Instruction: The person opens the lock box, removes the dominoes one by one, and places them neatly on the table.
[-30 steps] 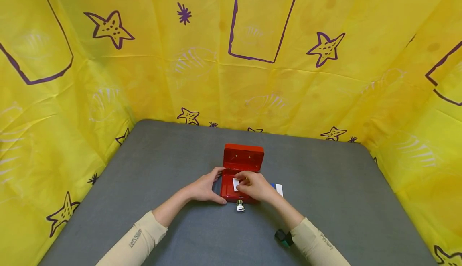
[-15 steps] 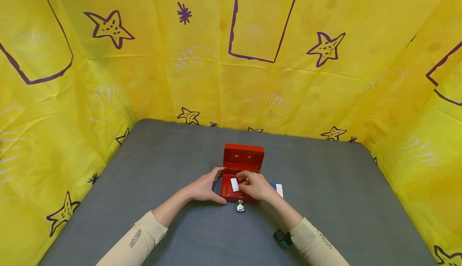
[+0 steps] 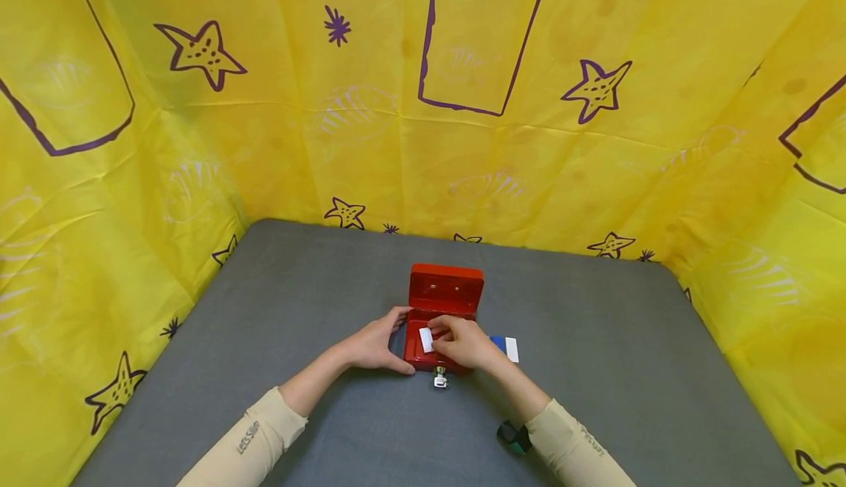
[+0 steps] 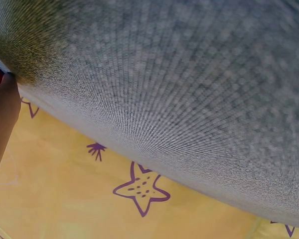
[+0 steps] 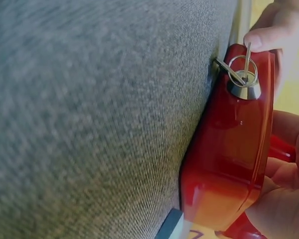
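Gripping red box [image 5: 224,144] on desk [image 3: 595,355] from its left with left hand [image 3: 375,341] | reaching into box with right hand [image 3: 465,341], curled at white card [image 3: 426,339] inside, pinched or not unclear | keys [image 5: 247,60] at box's front

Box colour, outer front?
The box is glossy red outside; best seen in the right wrist view.

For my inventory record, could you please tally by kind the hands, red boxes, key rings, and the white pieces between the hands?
Hands: 2, left hand and right hand
Red box: 1
Key ring: 1
White piece between the hands: 1
Total: 5
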Motion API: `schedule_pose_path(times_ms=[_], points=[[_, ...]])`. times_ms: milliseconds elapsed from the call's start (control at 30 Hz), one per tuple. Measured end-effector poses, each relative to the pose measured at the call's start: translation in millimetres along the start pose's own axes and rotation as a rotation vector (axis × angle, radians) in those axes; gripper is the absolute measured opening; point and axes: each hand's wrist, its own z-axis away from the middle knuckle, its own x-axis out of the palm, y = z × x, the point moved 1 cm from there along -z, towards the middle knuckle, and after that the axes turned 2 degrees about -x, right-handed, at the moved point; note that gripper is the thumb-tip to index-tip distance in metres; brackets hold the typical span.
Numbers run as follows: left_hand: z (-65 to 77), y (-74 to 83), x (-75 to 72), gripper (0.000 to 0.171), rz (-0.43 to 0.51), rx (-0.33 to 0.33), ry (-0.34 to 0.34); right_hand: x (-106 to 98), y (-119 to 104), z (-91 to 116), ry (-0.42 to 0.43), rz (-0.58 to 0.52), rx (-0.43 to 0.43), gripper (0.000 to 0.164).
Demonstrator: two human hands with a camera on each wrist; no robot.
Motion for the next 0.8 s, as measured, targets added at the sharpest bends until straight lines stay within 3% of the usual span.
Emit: schedule_pose_path(times_ms=[800], points=[[-0.1, -2.0, 0.0, 0.098, -0.001, 0.009, -0.001, 8.0, -4.2, -9.0, -0.034, -0.014, -0.053, 0.041]])
